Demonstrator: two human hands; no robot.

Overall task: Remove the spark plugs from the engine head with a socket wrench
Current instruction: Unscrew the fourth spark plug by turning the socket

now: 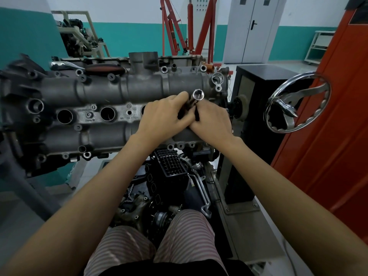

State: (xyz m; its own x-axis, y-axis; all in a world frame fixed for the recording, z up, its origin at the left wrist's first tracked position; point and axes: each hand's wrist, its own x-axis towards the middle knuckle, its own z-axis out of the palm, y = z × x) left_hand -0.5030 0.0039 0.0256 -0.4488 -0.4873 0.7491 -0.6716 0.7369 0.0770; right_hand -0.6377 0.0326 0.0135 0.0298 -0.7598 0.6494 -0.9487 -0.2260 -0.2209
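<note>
With both the left hand [165, 114] and right hand [211, 120] gripping the socket wrench [196, 98] over the engine head [99, 92], keep the tool straight in the plug hole and turn steadily.

engine head [123, 90] grey | socket [198, 95] chrome | shorts [151, 242] pink-striped | hoist [179, 26] red | wall [127, 38] teal

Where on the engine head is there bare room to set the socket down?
Bare metal: the rounded cam housing left of both hands, and its twin nearer the person. Crowded: open plug wells between them, and around the socket where left hand and right hand meet.
</note>
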